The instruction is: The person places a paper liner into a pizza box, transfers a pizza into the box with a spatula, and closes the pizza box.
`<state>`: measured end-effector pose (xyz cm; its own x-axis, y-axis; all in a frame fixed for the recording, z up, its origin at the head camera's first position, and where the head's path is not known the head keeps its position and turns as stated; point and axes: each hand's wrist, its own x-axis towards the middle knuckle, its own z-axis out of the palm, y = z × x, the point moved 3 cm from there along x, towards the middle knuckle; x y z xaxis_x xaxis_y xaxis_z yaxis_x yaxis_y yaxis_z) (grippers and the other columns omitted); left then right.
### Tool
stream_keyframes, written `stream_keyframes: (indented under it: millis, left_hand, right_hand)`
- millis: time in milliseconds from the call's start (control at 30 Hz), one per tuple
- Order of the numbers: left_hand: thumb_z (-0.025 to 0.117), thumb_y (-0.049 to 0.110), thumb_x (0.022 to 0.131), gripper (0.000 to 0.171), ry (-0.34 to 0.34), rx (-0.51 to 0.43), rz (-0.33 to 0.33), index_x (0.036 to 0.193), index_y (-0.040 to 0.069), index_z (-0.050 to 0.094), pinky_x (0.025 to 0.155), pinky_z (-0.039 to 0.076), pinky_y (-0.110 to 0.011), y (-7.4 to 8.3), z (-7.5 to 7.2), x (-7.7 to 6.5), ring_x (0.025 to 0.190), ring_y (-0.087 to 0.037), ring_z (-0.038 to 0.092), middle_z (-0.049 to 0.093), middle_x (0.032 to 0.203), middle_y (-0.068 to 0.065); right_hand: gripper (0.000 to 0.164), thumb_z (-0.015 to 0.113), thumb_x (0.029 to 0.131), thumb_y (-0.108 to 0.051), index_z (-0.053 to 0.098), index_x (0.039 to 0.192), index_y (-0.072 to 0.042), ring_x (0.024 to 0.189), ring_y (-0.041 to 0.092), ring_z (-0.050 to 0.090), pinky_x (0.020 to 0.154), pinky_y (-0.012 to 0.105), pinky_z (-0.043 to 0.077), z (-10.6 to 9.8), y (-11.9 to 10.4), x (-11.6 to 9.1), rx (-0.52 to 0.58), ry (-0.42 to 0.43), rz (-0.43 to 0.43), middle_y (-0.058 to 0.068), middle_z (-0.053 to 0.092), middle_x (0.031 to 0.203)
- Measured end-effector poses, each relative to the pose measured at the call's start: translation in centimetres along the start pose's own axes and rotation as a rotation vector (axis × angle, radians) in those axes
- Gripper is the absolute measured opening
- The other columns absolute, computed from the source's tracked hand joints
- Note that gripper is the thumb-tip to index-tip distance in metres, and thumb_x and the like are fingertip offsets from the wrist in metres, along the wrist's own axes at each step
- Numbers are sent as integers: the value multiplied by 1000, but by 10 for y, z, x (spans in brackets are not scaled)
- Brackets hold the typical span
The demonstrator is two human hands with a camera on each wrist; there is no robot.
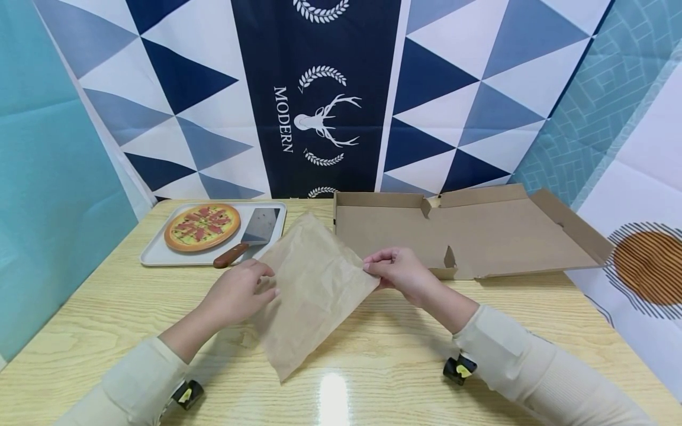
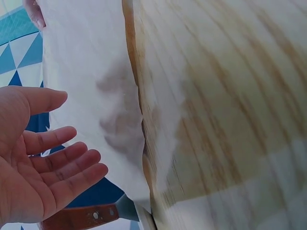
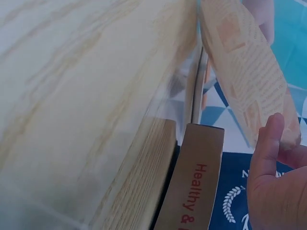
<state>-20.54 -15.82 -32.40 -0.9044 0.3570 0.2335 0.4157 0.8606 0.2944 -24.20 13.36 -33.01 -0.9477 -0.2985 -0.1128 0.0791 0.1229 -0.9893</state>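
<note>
My right hand (image 1: 402, 272) pinches the right corner of a thin tan sheet of food wrapping paper (image 1: 315, 281), which hangs tilted above the table. Printed lettering and patches show on one face of the paper (image 3: 249, 62) in the right wrist view. Beside the sheet's left edge is my left hand (image 1: 240, 294), its fingers apart and loosely bent. In the left wrist view that hand's fingers (image 2: 72, 155) hold nothing, and shadows fall on the paper near them. Behind the left hand lies a pizza server (image 1: 259, 227) with a wooden handle, its blade on a tray.
A whitish tray (image 1: 154, 253) at the back left carries a pizza (image 1: 202, 227) on a round orange-brown base. An unfolded cardboard pizza box (image 1: 495, 234) lies at the back right, its lid spread rightward. Patterned cloth (image 1: 325, 89) hangs behind the wooden table (image 1: 394, 373).
</note>
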Motion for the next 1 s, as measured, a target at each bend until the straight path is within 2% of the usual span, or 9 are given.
stream_keyframes:
  millis: [200, 367, 533, 633, 800, 1000]
  left_hand:
    - [72, 24, 87, 29, -3, -37, -71, 104, 1, 69, 76, 54, -42, -2, 2, 1, 89, -25, 65, 66, 102, -13]
    - [71, 23, 88, 27, 2, -127, -151, 106, 1, 68, 75, 54, -42, -5, 3, 1, 89, -25, 65, 67, 100, -12]
    - [70, 20, 90, 24, 23, -218, -207, 105, 1, 68, 75, 54, -41, -8, 4, 1, 88, -23, 66, 68, 98, -10]
    - [69, 18, 90, 23, 32, -285, -242, 106, 1, 68, 77, 54, -42, -10, 4, 1, 89, -23, 66, 69, 98, -10]
    - [67, 15, 91, 23, 30, -406, -329, 107, 0, 68, 77, 53, -39, -13, 5, 1, 90, -24, 65, 70, 98, -10]
    - [63, 10, 92, 25, 6, -614, -438, 112, -5, 64, 73, 56, -33, -15, 9, 2, 86, -21, 65, 67, 101, -15]
  right_hand:
    - [20, 60, 93, 1, 61, 106, 16, 70, 15, 65, 67, 30, 58, -5, -1, -2, 10, 16, 9, 8, 67, 82]
    - [21, 60, 93, 1, 60, 106, 17, 69, 15, 65, 67, 31, 58, -9, -3, -3, 27, 15, -8, 8, 67, 82]
    - [17, 62, 92, 0, 63, 102, 13, 70, 15, 65, 66, 30, 57, -13, -4, -4, 50, 17, -27, 7, 68, 82]
    - [17, 63, 91, -2, 64, 101, 12, 70, 14, 65, 65, 29, 57, -16, -6, -5, 48, 15, -45, 7, 68, 82]
    - [21, 62, 92, -1, 61, 106, 15, 70, 13, 64, 67, 28, 57, -20, -7, -7, 42, 54, -29, 6, 66, 83]
    - [24, 59, 94, 1, 58, 111, 18, 72, 13, 65, 70, 30, 57, -26, -8, -10, 60, 78, -27, 6, 67, 85]
